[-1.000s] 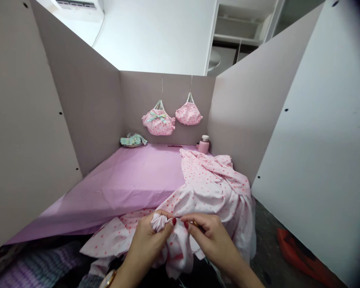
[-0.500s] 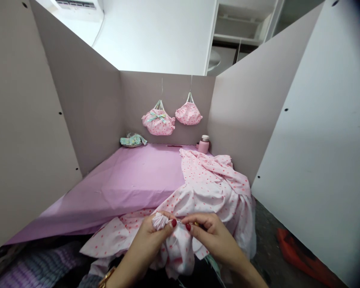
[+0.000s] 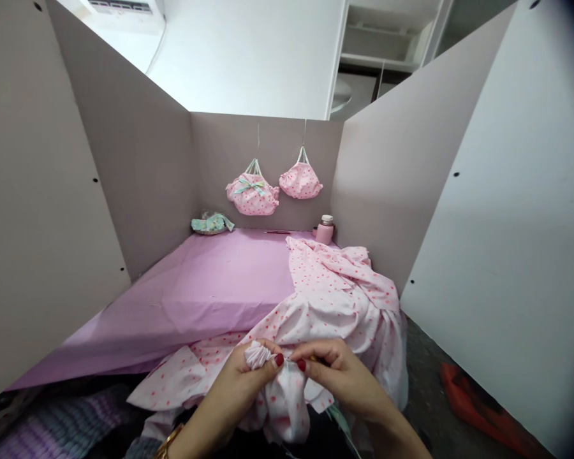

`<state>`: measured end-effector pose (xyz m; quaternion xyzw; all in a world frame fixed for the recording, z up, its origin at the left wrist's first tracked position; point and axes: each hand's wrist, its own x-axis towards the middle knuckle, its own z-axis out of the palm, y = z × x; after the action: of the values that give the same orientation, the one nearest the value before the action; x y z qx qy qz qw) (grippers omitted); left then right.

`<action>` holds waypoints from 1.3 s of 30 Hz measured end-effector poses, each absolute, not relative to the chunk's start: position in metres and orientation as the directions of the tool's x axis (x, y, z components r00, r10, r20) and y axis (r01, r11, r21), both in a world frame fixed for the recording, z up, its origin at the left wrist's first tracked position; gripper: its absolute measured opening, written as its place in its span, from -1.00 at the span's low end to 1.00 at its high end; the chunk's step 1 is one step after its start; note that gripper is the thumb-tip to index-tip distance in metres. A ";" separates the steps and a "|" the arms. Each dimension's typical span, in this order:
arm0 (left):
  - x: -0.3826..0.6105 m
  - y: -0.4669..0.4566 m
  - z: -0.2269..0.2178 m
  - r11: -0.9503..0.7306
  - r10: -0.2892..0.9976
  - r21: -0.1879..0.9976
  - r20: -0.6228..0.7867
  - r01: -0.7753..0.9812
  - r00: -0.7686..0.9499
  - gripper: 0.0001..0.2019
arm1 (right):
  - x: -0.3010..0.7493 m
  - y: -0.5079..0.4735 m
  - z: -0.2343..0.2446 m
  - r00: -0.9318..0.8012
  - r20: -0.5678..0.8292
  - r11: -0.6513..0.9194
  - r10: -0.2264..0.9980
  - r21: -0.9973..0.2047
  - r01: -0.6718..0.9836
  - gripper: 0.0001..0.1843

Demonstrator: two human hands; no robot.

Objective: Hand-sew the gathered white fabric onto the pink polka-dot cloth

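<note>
Pink-and-white polka-dot fabric [image 3: 284, 395] hangs from my two hands, its edge stretched between the fingertips. My left hand [image 3: 243, 376] is closed on it, thumb against fingers, with a tightly pleated white bunch of the cloth [image 3: 256, 356] showing above the thumb. Close by on the right, my right hand [image 3: 337, 373] pinches the same edge between thumb and fingertips. Something small and gold-coloured shows among its fingers; whether a needle is there too cannot be made out. More of the dotted cloth [image 3: 335, 306] spreads behind the hands over the table's right side.
A lilac cloth [image 3: 234, 268] covers the table, between grey panels. Two dotted pink pouch-like pieces [image 3: 252, 194] hang on the back panel. A pink bottle [image 3: 324, 229] stands at the back right, and green patterned fabric [image 3: 213, 224] lies at the back left.
Both hands have shifted very slightly, and the pleated bunch sits a little further right and lower. The grip of each hand looks the same.
</note>
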<state>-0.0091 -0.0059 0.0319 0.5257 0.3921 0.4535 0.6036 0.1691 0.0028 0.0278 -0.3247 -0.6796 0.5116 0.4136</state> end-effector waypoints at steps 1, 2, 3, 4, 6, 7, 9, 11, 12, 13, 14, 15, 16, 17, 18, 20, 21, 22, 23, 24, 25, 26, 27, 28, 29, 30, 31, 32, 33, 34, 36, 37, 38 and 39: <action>-0.009 -0.006 0.031 0.034 0.956 0.991 0.006 -0.132 0.294 -0.72 | 0.168 0.003 0.026 -0.443 0.235 0.273 0.865 -0.962 0.024 -0.83; -0.010 -0.005 0.031 0.032 0.953 0.992 0.008 -0.125 0.302 -0.71 | 0.168 0.003 0.025 -0.435 0.242 0.282 0.868 -0.959 0.031 -0.83; -0.010 -0.005 0.031 0.032 0.952 0.993 0.005 -0.115 0.307 -0.71 | 0.166 0.003 0.024 -0.423 0.248 0.292 0.872 -0.956 0.042 -0.81; -0.010 -0.005 0.031 0.033 0.952 0.994 0.001 -0.106 0.307 -0.70 | 0.165 0.003 0.022 -0.411 0.251 0.301 0.876 -0.952 0.059 -0.80; -0.010 -0.005 0.031 0.039 0.954 0.995 -0.009 -0.093 0.299 -0.69 | 0.162 0.001 0.020 -0.386 0.252 0.312 0.888 -0.945 0.100 -0.78; -0.009 -0.005 0.031 0.041 0.955 0.995 -0.012 -0.093 0.296 -0.69 | 0.161 0.000 0.020 -0.378 0.253 0.317 0.891 -0.941 0.118 -0.77; -0.009 -0.005 0.032 0.041 0.962 0.993 -0.010 -0.106 0.274 -0.70 | 0.160 -0.002 0.020 -0.377 0.257 0.323 0.890 -0.939 0.121 -0.78; -0.009 -0.005 0.033 0.034 0.975 0.990 -0.003 -0.133 0.220 -0.71 | 0.161 -0.004 0.023 -0.388 0.259 0.311 0.885 -0.947 0.075 -0.80; -0.009 -0.005 0.034 0.025 0.981 0.989 0.003 -0.146 0.192 -0.72 | 0.161 -0.005 0.024 -0.394 0.257 0.298 0.882 -0.954 0.045 -0.81; -0.008 -0.005 0.035 0.016 0.986 0.988 0.009 -0.154 0.165 -0.73 | 0.161 -0.005 0.026 -0.396 0.253 0.281 0.883 -0.960 0.014 -0.82; -0.008 -0.005 0.036 0.007 0.989 0.987 0.017 -0.158 0.147 -0.74 | 0.161 -0.006 0.027 -0.393 0.248 0.264 0.886 -0.964 -0.013 -0.82; -0.008 -0.005 0.037 0.002 0.989 0.988 0.021 -0.155 0.146 -0.75 | 0.160 -0.007 0.028 -0.388 0.244 0.250 0.889 -0.968 -0.036 -0.82; -0.007 -0.006 0.038 0.003 0.987 0.989 0.021 -0.149 0.157 -0.76 | 0.158 -0.008 0.029 -0.382 0.245 0.242 0.891 -0.969 -0.055 -0.82; -0.007 -0.006 0.039 0.004 0.984 0.990 0.021 -0.141 0.176 -0.77 | 0.155 -0.008 0.029 -0.377 0.250 0.242 0.892 -0.968 -0.068 -0.82; -0.006 -0.006 0.039 0.001 0.980 0.991 0.026 -0.137 0.195 -0.78 | 0.153 -0.009 0.030 -0.372 0.258 0.247 0.892 -0.966 -0.077 -0.81; -0.005 -0.007 0.040 -0.011 0.970 0.988 0.049 -0.157 0.240 -0.80 | 0.147 -0.009 0.030 -0.365 0.270 0.257 0.891 -0.963 -0.086 -0.80; -0.005 -0.007 0.040 -0.014 0.966 0.984 0.060 -0.179 0.252 -0.81 | 0.146 -0.009 0.029 -0.364 0.274 0.259 0.890 -0.962 -0.091 -0.78; -0.005 -0.007 0.039 -0.017 0.966 0.979 0.069 -0.203 0.251 -0.82 | 0.145 -0.008 0.029 -0.362 0.275 0.258 0.891 -0.961 -0.097 -0.76; -0.006 -0.007 0.039 -0.019 0.969 0.975 0.072 -0.220 0.235 -0.83 | 0.146 -0.007 0.028 -0.363 0.271 0.249 0.892 -0.963 -0.106 -0.73; -0.007 -0.006 0.038 -0.024 0.976 0.974 0.071 -0.224 0.204 -0.83 | 0.147 -0.007 0.028 -0.363 0.263 0.236 0.894 -0.965 -0.118 -0.70; -0.008 -0.006 0.037 -0.036 0.985 0.976 0.070 -0.213 0.157 -0.83 | 0.150 -0.007 0.028 -0.361 0.254 0.221 0.897 -0.967 -0.129 -0.68; -0.009 -0.005 0.035 -0.054 0.992 0.980 0.074 -0.190 0.098 -0.83 | 0.153 -0.008 0.028 -0.359 0.244 0.207 0.901 -0.968 -0.139 -0.67; -0.010 -0.003 0.033 -0.074 0.996 0.984 0.082 -0.164 0.040 -0.82 | 0.157 -0.010 0.029 -0.360 0.236 0.196 0.903 -0.970 -0.144 -0.67; -0.011 -0.002 0.031 -0.090 0.996 0.986 0.090 -0.143 -0.012 -0.82 | 0.160 -0.013 0.031 -0.367 0.226 0.185 0.902 -0.972 -0.144 -0.67; -0.013 0.000 0.030 -0.104 0.994 0.986 0.098 -0.129 -0.056 -0.81 | 0.163 -0.017 0.034 -0.397 0.217 0.177 0.892 -0.975 -0.135 -0.68; -0.014 0.002 0.028 -0.122 0.989 0.985 0.110 -0.118 -0.097 -0.81 | 0.166 -0.021 0.037 -0.453 0.208 0.178 0.867 -0.978 -0.109 -0.70; -0.015 0.004 0.027 -0.141 0.983 0.984 0.126 -0.106 -0.135 -0.80 | 0.169 -0.025 0.041 -0.529 0.203 0.200 0.824 -0.978 -0.062 -0.72; -0.017 0.006 0.026 -0.163 0.974 0.983 0.146 -0.088 -0.171 -0.80 | 0.170 -0.028 0.045 -0.598 0.205 0.257 0.775 -0.966 0.001 -0.75; -0.018 0.007 0.025 -0.185 0.965 0.981 0.169 -0.061 -0.201 -0.81 | 0.171 -0.030 0.049 -0.637 0.225 0.347 0.737 -0.935 0.070 -0.79; -0.019 0.008 0.025 -0.202 0.957 0.979 0.192 -0.027 -0.216 -0.81 | 0.171 -0.031 0.051 -0.636 0.266 0.449 0.725 -0.882 0.142 -0.84; -0.019 0.007 0.025 -0.218 0.954 0.975 0.222 0.046 -0.201 -0.82 | 0.169 -0.028 0.055 -0.522 0.394 0.593 0.757 -0.750 0.294 -0.90; -0.019 0.006 0.025 -0.219 0.957 0.972 0.230 0.079 -0.175 -0.83 | 0.166 -0.025 0.055 -0.439 0.455 0.615 0.774 -0.703 0.356 -0.90; -0.018 0.004 0.025 -0.226 0.960 0.968 0.240 0.108 -0.145 -0.83 | 0.162 -0.021 0.054 -0.373 0.498 0.620 0.783 -0.676 0.398 -0.89; -0.016 0.003 0.025 -0.239 0.961 0.962 0.254 0.132 -0.109 -0.84 | 0.158 -0.018 0.053 -0.338 0.527 0.626 0.780 -0.656 0.422 -0.89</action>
<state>-0.0164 0.0026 0.0253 0.5548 0.4927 0.5584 0.3710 0.1579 -0.0177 0.0532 -0.3798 -0.7913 0.2067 0.4323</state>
